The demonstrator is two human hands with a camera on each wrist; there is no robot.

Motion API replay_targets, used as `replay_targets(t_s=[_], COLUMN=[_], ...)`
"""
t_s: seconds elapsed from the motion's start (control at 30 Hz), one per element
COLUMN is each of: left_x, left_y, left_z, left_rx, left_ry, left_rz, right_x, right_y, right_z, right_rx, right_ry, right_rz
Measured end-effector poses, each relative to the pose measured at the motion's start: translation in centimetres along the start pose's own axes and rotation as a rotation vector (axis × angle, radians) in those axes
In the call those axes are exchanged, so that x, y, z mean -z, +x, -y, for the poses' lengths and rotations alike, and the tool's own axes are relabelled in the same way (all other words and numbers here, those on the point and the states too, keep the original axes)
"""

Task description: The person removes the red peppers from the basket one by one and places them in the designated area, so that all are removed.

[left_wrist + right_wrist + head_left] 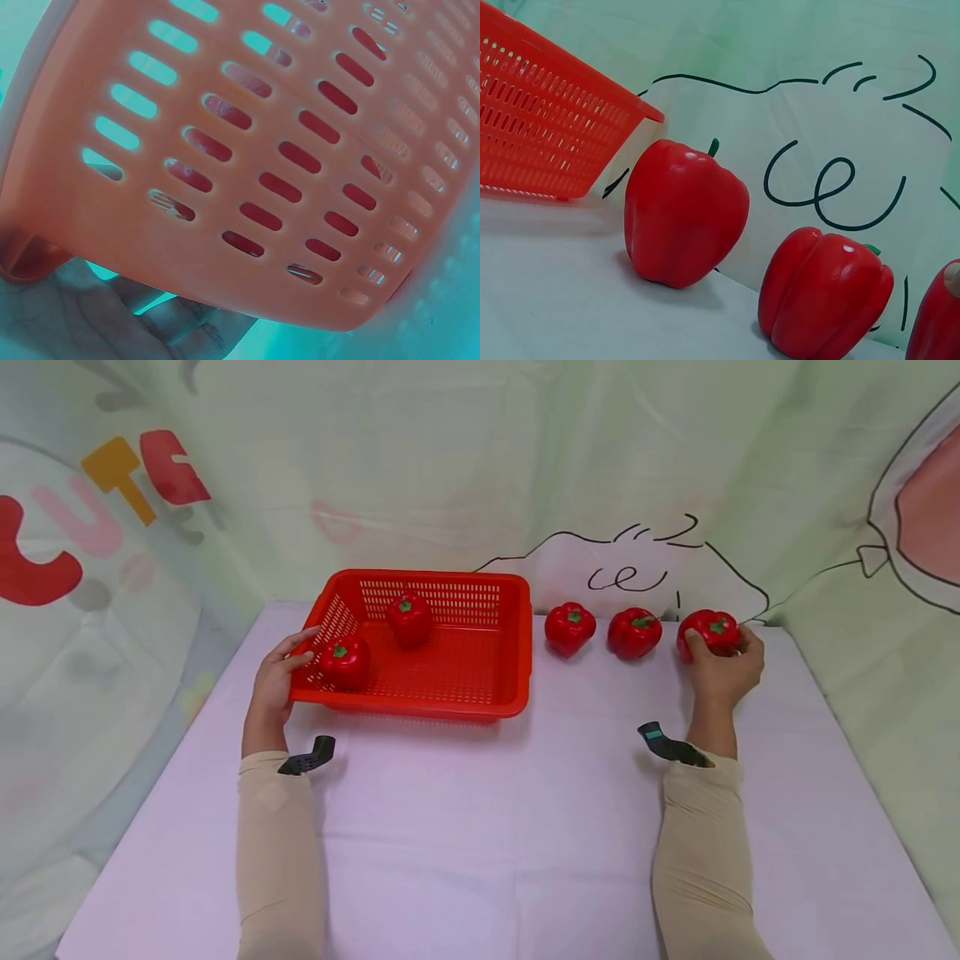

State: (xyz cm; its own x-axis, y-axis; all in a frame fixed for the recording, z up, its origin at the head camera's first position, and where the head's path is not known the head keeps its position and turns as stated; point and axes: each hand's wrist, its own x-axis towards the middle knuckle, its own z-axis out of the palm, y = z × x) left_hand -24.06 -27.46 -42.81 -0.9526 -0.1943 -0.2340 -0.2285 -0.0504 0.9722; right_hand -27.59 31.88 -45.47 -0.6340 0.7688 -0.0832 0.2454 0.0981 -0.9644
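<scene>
My left hand (276, 681) grips the left rim of a red plastic basket (450, 706), which has slotted walls. In the left wrist view, the fingers (180, 322) lie beneath the basket's slotted side (217, 266). Two red bell peppers stand inside, one near the left wall (347, 667) and one toward the back (410, 622). Over at the right, my right hand (726, 672) holds another red bell pepper (705, 628), thumb on its left and fingers on its right. The right wrist view catches only the thumb tip on this pepper (937, 319).
Between basket and right hand, two more red bell peppers (570, 628) (634, 633) stand in a row along the back of the white-covered table (480, 860). A printed cloth backdrop (450, 468) hangs right behind them. Each wrist carries a small black device (671, 747).
</scene>
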Motion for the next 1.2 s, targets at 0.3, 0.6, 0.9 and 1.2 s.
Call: replay_targets(t_s=[0.3,0.6,0.9,1.2], left_x=[-0.18,-0.19,-0.06,0.01], left_y=[0.13,0.19,0.27,0.16], left_z=[-0.05,0.03,0.26,0.2], left_rx=[-0.009,-0.011,-0.014,-0.018], left_ry=[0.035,0.044,0.048,0.015], left_rz=[-0.01,-0.02,-0.025,-0.011], right_x=[-0.21,-0.38,-0.56,-0.63], right_y=[0.21,0.22,0.26,0.27], right_z=[-0.52,-0.42,-0.61,-0.7], right_rx=[0.002,-0.014,0.013,0.057], right_ry=[0.067,0.043,-0.015,-0.054], right_rz=[-0.007,0.02,0.009,0.021])
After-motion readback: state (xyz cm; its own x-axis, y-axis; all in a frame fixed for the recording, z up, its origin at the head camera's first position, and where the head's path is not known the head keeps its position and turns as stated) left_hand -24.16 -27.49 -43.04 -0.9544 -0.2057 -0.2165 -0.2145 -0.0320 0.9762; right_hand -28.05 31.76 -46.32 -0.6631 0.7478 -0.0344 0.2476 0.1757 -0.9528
